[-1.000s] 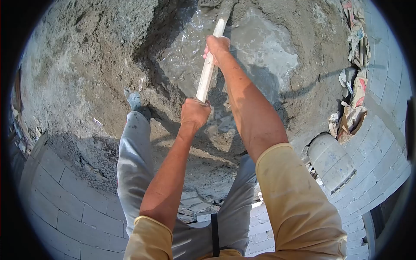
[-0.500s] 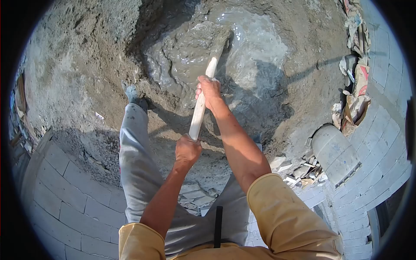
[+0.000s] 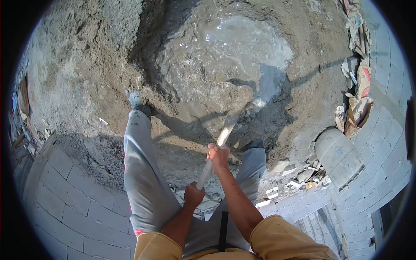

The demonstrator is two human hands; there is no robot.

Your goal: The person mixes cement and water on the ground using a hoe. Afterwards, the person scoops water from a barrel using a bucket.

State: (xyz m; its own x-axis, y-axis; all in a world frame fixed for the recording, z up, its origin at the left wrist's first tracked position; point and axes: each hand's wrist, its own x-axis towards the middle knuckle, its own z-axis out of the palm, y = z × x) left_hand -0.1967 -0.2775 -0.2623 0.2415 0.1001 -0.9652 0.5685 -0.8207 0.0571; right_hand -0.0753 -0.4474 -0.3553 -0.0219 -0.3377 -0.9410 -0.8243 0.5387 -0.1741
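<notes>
My right hand [image 3: 219, 157] is wrapped round the middle of the pale wooden handle of a shovel [image 3: 227, 128]. Lower down, near the handle's end, my left hand [image 3: 193, 195] grips it too, close to my legs. The shovel's head lies in wet grey mortar [image 3: 190, 73], coated with it, so its edges are hard to make out. A shiny pool of water spreads over the mortar beyond the head.
Sandy dry mix [image 3: 86, 56] rings the wet hollow. My feet stand on either side near its edge. On the right lie a grey bucket [image 3: 339, 151] on its side, torn paper bags [image 3: 359, 113] and rubble [image 3: 305, 175]. Block walls [image 3: 73, 208] curve round both sides.
Both hands have drawn the shovel back toward my body. Its head has moved from the far part of the mortar to the near side, and water has spread across the middle.
</notes>
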